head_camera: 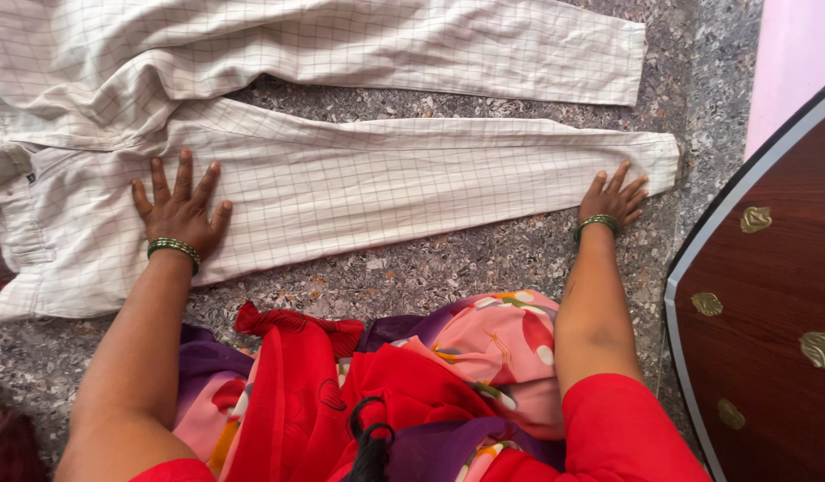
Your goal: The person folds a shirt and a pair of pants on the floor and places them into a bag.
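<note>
Where speckled floor [448,268] shows, trousers [368,187] lie flat

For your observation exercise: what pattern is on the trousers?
The trousers are off-white with a thin grid check, clearest in the head view.

A small dark label [30,178] sits at the trousers' [359,192] waistband.

Cut off and covered parts

Cream checked cotton trousers [359,178] cropped at top and left edges, waistband lost left of left hand [182,207]; dark wooden door with brass studs [770,303] cropped right of right hand [615,198].
</note>
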